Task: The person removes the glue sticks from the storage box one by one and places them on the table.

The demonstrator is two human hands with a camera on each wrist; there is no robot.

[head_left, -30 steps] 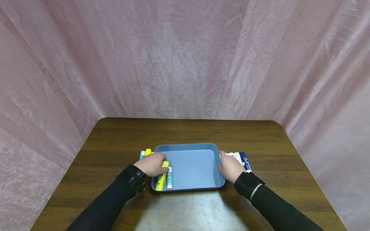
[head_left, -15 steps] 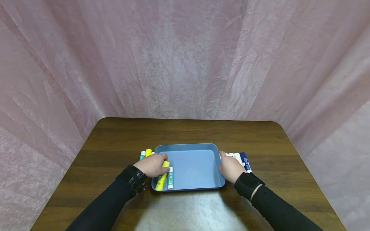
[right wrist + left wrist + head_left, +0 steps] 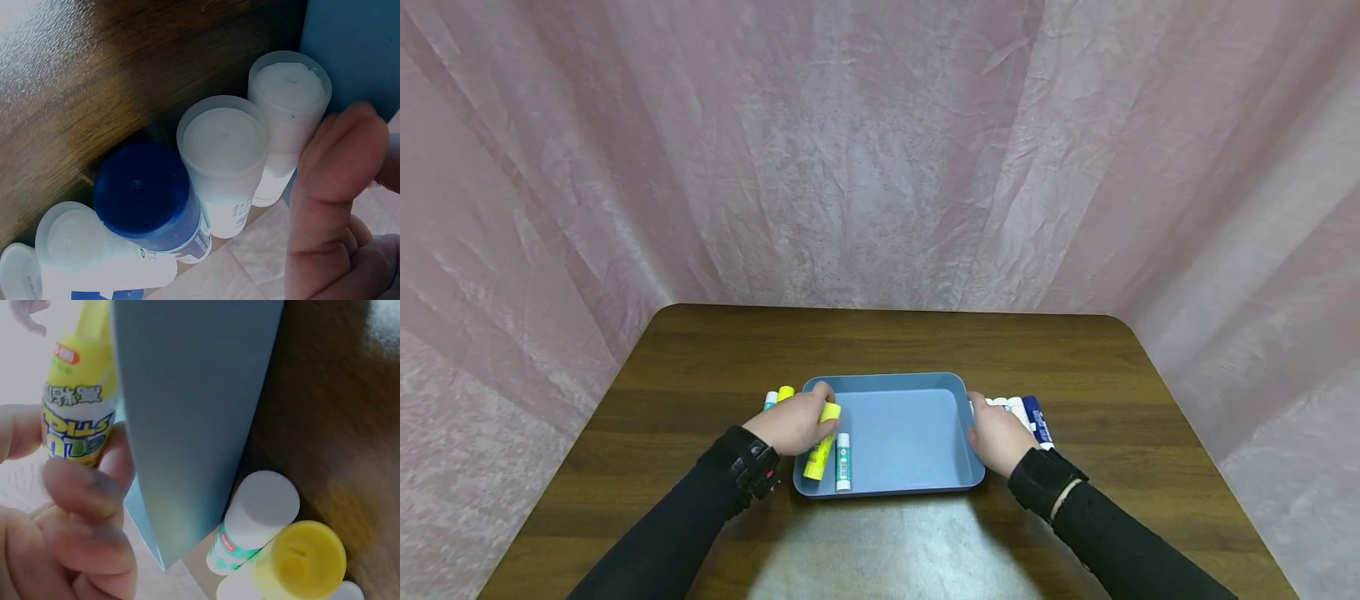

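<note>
My left hand [image 3: 796, 422] pinches a yellow glue stick [image 3: 81, 400] between thumb and fingers at the left end of a shallow blue tray [image 3: 902, 433]. In the head view the stick slants, its lower end over the tray floor. Beside it a white and green glue stick [image 3: 843, 462] lies in the tray, apart from the fingers. At the tray's right side my right hand [image 3: 1000, 435] grips the rim, its finger [image 3: 344, 169] bent at the blue wall; part of that grip is hidden.
Left of the tray are a white-capped glue stick [image 3: 265, 506] and a yellow glue stick [image 3: 306, 562]. Right of it stands a row of several white-capped tubes [image 3: 222, 150] and a blue-capped one [image 3: 144, 194]. The wooden table [image 3: 880, 342] ends at a pink curtain [image 3: 880, 167].
The yellow glue stick has moved up and away from the tray's near edge in my left hand. The white and green stick shifted slightly right earlier. My right hand has stayed put.
</note>
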